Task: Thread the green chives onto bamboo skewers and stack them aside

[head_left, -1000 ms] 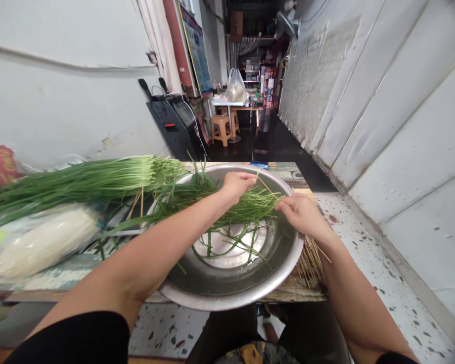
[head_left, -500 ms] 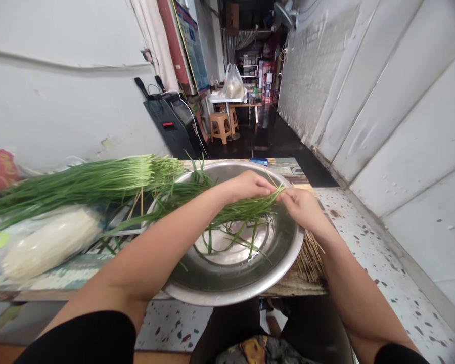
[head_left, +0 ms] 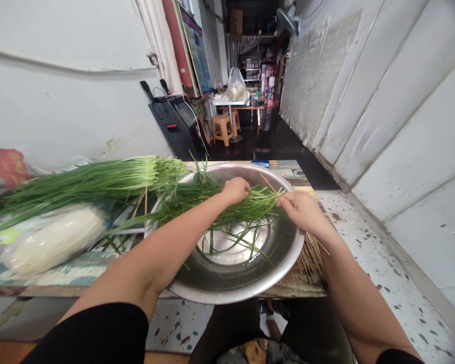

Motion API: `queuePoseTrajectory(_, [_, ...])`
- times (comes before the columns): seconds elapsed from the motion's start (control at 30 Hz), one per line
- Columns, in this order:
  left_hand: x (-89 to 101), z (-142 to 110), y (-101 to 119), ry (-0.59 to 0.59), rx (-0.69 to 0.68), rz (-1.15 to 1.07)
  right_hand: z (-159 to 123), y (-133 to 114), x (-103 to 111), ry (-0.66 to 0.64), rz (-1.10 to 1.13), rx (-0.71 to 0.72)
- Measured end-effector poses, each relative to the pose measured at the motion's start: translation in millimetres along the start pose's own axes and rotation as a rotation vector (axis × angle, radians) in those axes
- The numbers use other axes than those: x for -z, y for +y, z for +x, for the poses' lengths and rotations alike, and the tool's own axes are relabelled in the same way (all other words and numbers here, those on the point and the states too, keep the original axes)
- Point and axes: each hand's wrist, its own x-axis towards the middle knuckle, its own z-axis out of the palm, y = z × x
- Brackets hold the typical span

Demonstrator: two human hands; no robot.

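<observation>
A wide metal basin (head_left: 235, 296) holds long green chives (head_left: 250, 202) lying across its far half, pale ends to the right. My left hand (head_left: 236, 190) is over the middle of these chives with its fingers curled round some of them; the fingertips are hidden. At the basin's right rim, my right hand (head_left: 299, 206) pinches the pale chive ends between thumb and fingers. A thin bamboo skewer (head_left: 267, 182) slants up beside those ends; whether the right hand also grips it, I cannot tell. Loose chive leaves (head_left: 233, 240) trail over the basin's bottom.
Left of the basin lies a large bundle of chives (head_left: 98, 179). In front of it is a plastic bag with a whitish block of food (head_left: 56, 240). Several bamboo skewers (head_left: 310, 260) lie on the wooden table (head_left: 288, 288), right of the basin. Farther back stand stools (head_left: 222, 129).
My left hand has moved left along the chives, away from my right hand. The right hand stays at the chive ends by the rim.
</observation>
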Motion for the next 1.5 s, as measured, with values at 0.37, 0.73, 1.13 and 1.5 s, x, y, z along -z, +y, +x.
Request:
queuePoseTrajectory(0.37, [6.0, 0, 6, 0.133, 0.018, -0.337, 0, -3, 3, -0.026, -0.016, 0.008])
queuePoseTrajectory(0.73, [9.7, 1, 6, 0.174, 0.023, -0.292, 0, -6, 5, -0.030, -0.028, 0.022])
queuePoseTrajectory(1.13, [20.9, 0, 19, 0.214, 0.248, -1.041, -1, -6, 5, -0.030, -0.014, 0.030])
queuePoseTrajectory(1.5, [20.2, -3, 31, 0.080, 0.423, -1.373, -1, -4, 3, -0.027, -0.021, 0.044])
